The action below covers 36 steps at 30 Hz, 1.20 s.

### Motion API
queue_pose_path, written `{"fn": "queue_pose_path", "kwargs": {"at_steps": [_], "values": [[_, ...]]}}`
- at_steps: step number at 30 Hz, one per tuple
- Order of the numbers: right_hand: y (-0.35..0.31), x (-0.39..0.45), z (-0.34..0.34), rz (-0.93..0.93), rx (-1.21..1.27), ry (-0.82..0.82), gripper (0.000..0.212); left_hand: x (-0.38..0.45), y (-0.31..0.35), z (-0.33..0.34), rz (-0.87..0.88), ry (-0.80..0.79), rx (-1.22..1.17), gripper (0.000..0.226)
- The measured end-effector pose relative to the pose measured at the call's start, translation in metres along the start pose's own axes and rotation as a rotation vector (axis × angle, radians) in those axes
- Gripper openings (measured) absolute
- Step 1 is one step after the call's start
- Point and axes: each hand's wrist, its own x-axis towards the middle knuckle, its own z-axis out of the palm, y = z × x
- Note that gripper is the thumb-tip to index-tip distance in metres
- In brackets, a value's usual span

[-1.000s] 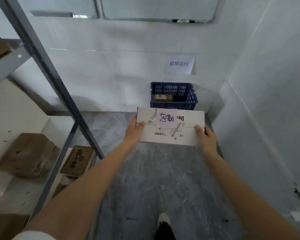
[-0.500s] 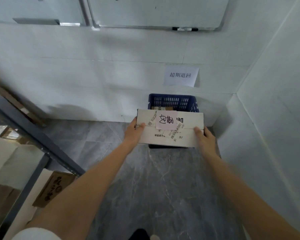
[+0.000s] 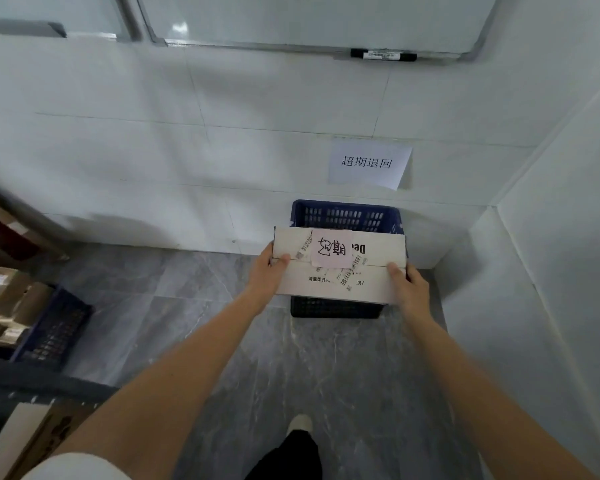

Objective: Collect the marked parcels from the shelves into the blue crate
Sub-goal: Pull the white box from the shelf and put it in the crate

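Head view looks down on the blue crate against the wall; the white parcel with its pink note hangs directly over the crate, level, probably so it can drop in flat; the left hand and right hand each clamp one end of the parcel, thumbs on top, remaining fingers hidden beneath; the parcel covers the crate's inside, so its contents cannot be seen; the paper sign sits above the crate.
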Motion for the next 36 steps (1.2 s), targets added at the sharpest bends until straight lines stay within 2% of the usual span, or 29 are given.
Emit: {"fn": "queue_pose_path", "kwargs": {"at_steps": [9, 20, 25, 29, 31, 36], "values": [[0.002, 0.109, 0.012, 0.097, 0.034, 0.014, 0.036, 0.111, 0.014, 0.053, -0.113, -0.015, 0.027, 0.044], [0.019, 0.265, 0.015, 0.231, -0.006, -0.111, 0.033, 0.232, 0.008, 0.134, -0.344, 0.066, 0.067, 0.043], [0.037, 0.323, 0.027, 0.277, -0.079, -0.181, 0.037, 0.272, -0.010, 0.161, -0.478, 0.156, 0.015, 0.041], [0.061, 0.356, 0.048, 0.295, -0.111, -0.230, 0.024, 0.313, -0.031, 0.173, -0.570, 0.218, -0.009, 0.042], [0.075, 0.374, 0.062, 0.306, -0.131, -0.236, 0.019, 0.336, -0.045, 0.179, -0.596, 0.225, -0.020, 0.041], [0.120, 0.420, 0.094, 0.459, -0.147, -0.242, 0.024, 0.395, -0.087, 0.189, -0.656, 0.191, 0.005, 0.044]]}}
